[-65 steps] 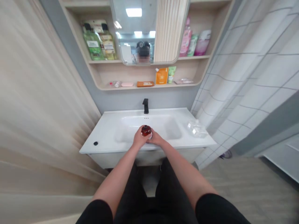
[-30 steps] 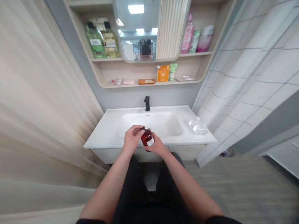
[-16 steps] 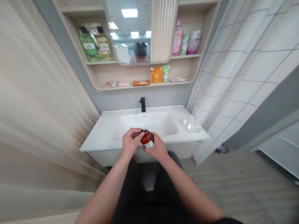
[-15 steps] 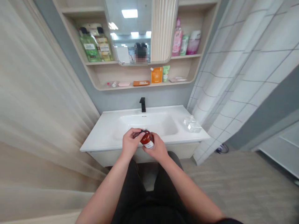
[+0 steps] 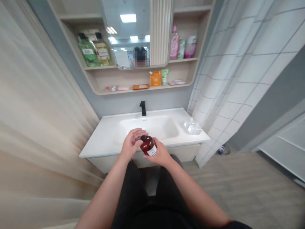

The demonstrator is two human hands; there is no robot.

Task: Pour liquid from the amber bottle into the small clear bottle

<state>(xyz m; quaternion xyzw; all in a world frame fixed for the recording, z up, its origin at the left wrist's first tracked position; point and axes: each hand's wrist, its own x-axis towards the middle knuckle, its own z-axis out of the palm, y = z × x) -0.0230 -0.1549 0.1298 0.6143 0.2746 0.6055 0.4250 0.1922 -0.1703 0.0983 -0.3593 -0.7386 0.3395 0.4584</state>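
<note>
**Right hand (image 5: pixel 159 153) grips red-brown bottle (image 5: pixel 145 146), left hand (image 5: pixel 130 143) loose at black cap (image 5: pixel 143 138)**

Bottle held over front edge of white sink (image 5: pixel 166 128), tilted, cap end toward left hand; white label (image 5: pixel 152 151) faces the person. Right fingers wrapped around its side, firm hold. Left fingers and thumb spread about the cap, not clenched; can't tell if they touch it. Clear containers (image 5: pixel 193 128) on counter, right side. Black faucet (image 5: pixel 143 108) behind basin. Farther back: low shelf (image 5: pixel 128 91) with orange pouch (image 5: pixel 156 79) beside green tube (image 5: pixel 165 77); mirror (image 5: pixel 126 35) above.
</note>
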